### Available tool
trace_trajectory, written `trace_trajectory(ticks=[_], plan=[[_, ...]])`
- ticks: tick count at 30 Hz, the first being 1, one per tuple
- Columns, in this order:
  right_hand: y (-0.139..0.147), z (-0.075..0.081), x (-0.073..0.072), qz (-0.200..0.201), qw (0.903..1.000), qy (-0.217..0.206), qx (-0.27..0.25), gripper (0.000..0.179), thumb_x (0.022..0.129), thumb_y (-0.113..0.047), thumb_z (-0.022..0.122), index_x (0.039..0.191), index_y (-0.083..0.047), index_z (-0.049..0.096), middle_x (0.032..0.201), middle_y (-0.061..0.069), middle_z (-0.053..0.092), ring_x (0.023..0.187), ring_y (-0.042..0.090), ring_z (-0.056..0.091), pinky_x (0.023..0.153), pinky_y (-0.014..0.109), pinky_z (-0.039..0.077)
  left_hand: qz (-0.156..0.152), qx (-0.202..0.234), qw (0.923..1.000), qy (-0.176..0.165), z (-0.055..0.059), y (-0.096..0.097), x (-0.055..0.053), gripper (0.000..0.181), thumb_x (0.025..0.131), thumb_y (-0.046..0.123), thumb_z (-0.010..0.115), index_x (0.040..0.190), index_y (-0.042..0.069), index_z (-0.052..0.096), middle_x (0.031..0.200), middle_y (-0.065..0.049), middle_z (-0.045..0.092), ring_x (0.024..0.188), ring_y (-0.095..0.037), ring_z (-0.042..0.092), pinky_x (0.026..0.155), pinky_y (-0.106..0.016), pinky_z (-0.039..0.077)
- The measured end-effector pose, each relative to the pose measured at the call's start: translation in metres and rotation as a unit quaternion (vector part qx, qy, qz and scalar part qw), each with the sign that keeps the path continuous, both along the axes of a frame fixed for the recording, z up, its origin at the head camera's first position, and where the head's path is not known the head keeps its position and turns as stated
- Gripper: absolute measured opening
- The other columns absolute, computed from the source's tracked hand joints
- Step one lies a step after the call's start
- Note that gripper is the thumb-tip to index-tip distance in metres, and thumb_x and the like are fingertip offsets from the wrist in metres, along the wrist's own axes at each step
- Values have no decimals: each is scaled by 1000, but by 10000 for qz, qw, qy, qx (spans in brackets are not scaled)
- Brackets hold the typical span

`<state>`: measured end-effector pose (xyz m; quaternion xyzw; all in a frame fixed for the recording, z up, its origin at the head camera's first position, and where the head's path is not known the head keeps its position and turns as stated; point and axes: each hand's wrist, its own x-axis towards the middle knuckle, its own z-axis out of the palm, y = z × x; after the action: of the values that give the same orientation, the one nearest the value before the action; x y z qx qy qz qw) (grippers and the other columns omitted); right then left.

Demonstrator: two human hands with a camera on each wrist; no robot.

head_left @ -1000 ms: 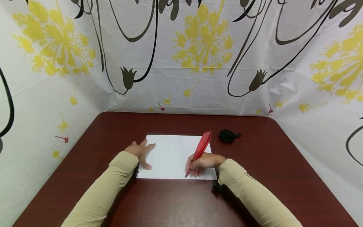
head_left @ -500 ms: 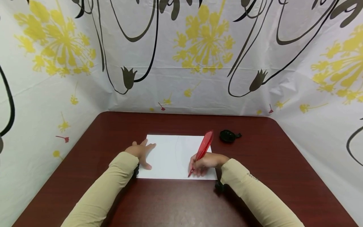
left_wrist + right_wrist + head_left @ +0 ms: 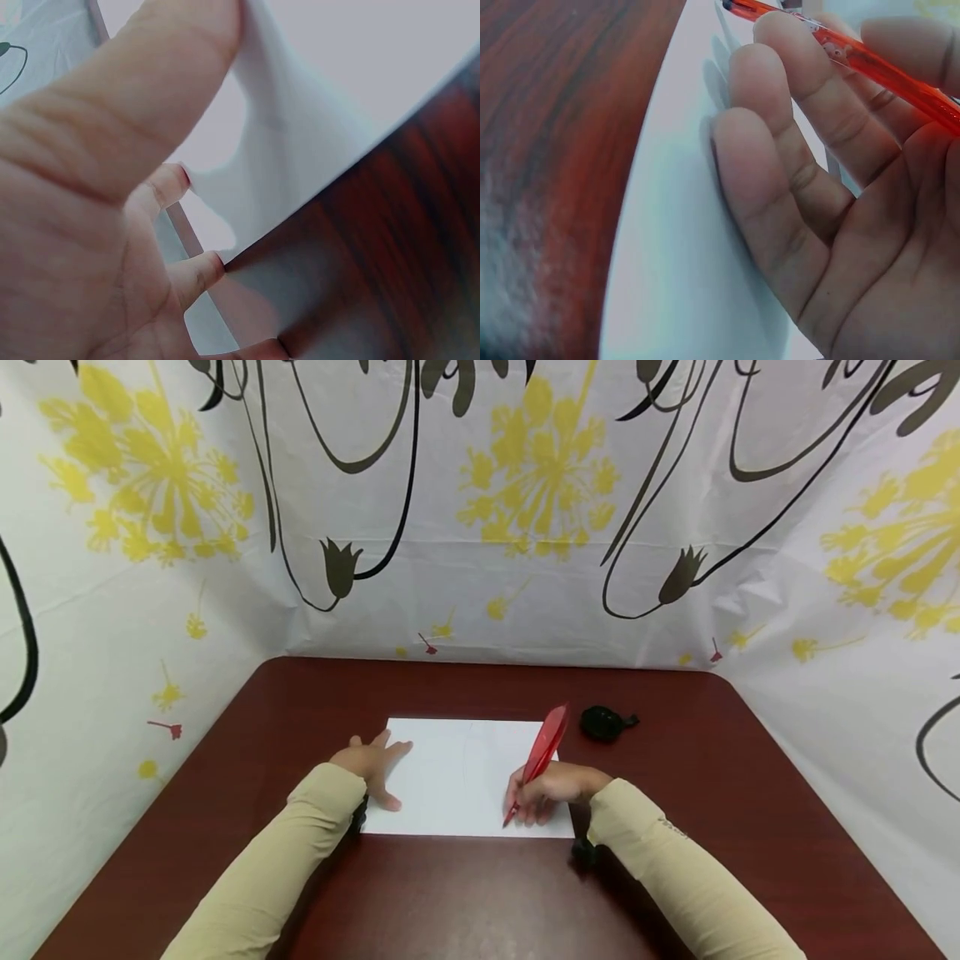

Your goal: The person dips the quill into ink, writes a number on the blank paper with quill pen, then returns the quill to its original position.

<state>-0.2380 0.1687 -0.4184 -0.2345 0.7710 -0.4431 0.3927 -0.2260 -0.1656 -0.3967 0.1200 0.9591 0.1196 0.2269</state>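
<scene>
A white sheet of paper (image 3: 442,793) lies flat on the table, with a faint curved line (image 3: 464,756) near its middle. My left hand (image 3: 371,766) rests on the sheet's left edge, fingers spread. In the left wrist view, a thumb (image 3: 142,90) lies over the paper and some fingertips touch its edge. My right hand (image 3: 553,787) pinches a red pen (image 3: 546,743) with a feather-shaped top, its tip at the paper near the front edge. The right wrist view shows the pen's red see-through barrel (image 3: 885,71) between thumb and fingers; the other fingers rest on the sheet.
A small dark round object (image 3: 602,723) with a short stub lies beyond the paper's right corner. The reddish-brown table (image 3: 420,893) reaches back to a white curtain (image 3: 420,527) printed with flowers.
My right hand and the pen have shifted slightly to the right along the paper's front edge. The left hand and the sheet stay in place.
</scene>
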Motion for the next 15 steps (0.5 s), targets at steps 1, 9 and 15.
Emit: trace_trajectory(ticks=[1,9,15], plan=[[1,1,0,-33,10000,17,4,18,86,-14,58,94,-6,72,82,17,70,66,21,64,59,35,54,-6,1,10000,10,0,0,0,105,72,39,86,155,22,25,160,-20,8,135,-59,10,90,-63,40],[4,3,-3,-97,9999,-22,51,17,87,-14,58,95,-6,71,84,18,70,67,21,63,59,34,53,23,11,10000,49,0,0,-1,104,72,39,86,155,23,25,160,-19,8,136,-58,10,90,-62,40],[6,3,-4,-142,9999,-17,35,16,89,-12,57,95,-5,71,84,17,69,67,20,63,58,33,53,-9,-15,10000,3,-1,0,-2,104,72,39,85,155,23,24,160,-20,7,136,-60,7,92,-65,37]])
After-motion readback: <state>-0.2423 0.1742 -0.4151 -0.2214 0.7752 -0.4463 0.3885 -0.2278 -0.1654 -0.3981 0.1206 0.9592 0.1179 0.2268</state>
